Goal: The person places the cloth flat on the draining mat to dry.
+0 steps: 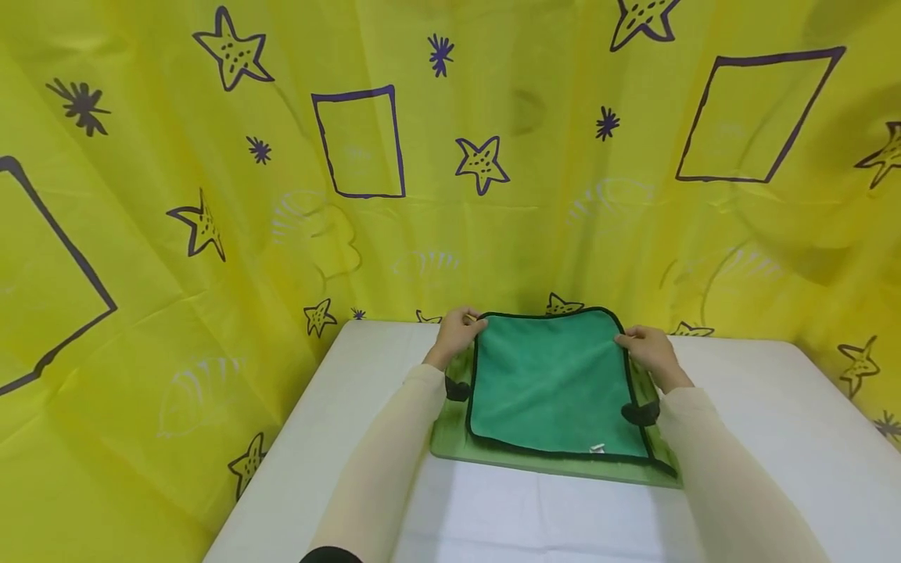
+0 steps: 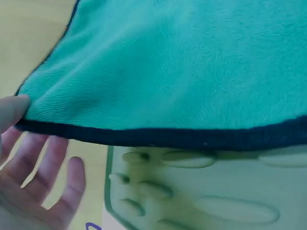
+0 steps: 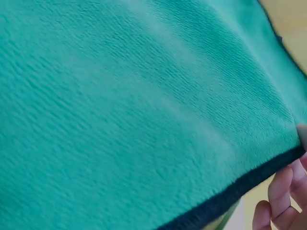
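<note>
A green cloth point(image 1: 552, 383) with a black bound edge is stretched between both hands, with a small white tag near its lower edge. My left hand point(image 1: 456, 335) pinches its upper left corner between thumb and fingers. On the other side, my right hand point(image 1: 653, 352) pinches the cloth near its upper right corner. Fuzzy pile shows up close in the right wrist view on the cloth point(image 3: 144, 120). Beneath the cloth lies a green board point(image 1: 549, 467), mostly covered; in the left wrist view the board point(image 2: 230, 187) bears several oval shapes.
The board rests on a white table point(image 1: 373, 375). A yellow curtain point(image 1: 422, 227) printed with stars and frames hangs behind and beside the table. A dark rounded object sits at each wrist, one by the left sleeve point(image 1: 401, 438).
</note>
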Available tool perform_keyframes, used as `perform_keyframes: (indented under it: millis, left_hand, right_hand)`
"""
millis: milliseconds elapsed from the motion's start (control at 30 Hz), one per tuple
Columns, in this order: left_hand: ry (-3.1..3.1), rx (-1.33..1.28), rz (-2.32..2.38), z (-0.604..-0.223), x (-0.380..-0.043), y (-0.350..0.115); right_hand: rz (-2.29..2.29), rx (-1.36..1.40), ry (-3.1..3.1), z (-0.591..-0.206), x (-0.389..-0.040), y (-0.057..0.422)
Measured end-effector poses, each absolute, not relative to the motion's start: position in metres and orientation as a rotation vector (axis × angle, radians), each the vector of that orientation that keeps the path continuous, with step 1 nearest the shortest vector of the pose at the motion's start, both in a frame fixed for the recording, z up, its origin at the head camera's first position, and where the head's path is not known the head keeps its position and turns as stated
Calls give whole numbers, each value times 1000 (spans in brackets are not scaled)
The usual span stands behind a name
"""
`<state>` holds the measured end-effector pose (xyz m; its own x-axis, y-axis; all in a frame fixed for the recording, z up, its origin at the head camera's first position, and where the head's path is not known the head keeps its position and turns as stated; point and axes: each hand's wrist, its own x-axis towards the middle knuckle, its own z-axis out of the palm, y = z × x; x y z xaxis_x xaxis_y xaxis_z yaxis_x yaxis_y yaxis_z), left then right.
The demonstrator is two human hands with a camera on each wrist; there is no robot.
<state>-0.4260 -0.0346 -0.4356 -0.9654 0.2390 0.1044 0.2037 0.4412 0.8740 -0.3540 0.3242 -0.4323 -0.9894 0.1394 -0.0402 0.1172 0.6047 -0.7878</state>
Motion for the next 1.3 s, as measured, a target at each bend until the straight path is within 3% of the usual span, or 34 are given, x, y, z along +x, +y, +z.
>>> perform_keyframes:
  millis: [300, 933, 1300]
  left_hand:
    - [2732, 430, 1120, -456, -422, -33]
    - [2910, 333, 1371, -457, -420, -34]
    - [2860, 382, 1143, -466, -417, -39]
  right_hand:
    - [1381, -113, -2921, -442, -355, 324]
    - [1203, -229, -2856, -450, -363, 320]
    - [1222, 15, -3028, -458, -362, 328]
